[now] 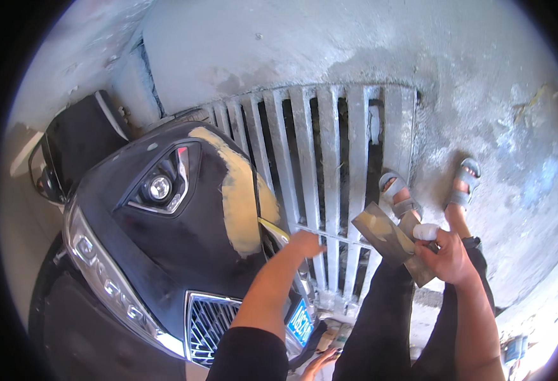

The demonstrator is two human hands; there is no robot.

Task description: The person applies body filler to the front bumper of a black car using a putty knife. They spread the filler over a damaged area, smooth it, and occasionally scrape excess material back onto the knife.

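A dark car bumper [183, 235] has a wide strip of beige putty [241, 216] running down its right part, over a body edge. Close to the lower end of this strip, my left hand [305, 244] is closed. It appears to grip a thin putty spreader [274, 229] with yellow along its edge, seen almost edge-on; my fingers hide most of the grip. Farther right, my right hand [444, 255] pinches flat metal putty blades [380, 236] that cross each other. Beige putty is smeared on the upper blade. White wrapping [425, 232] covers my right thumb.
A slatted floor grate [329, 159] with open gaps lies beside the bumper. My sandalled feet [462, 184] are on concrete right of it. The bumper carries lamps [160, 187], a grille [209, 324] and a blue plate [300, 322]. Another hand [320, 364] shows at the lower edge.
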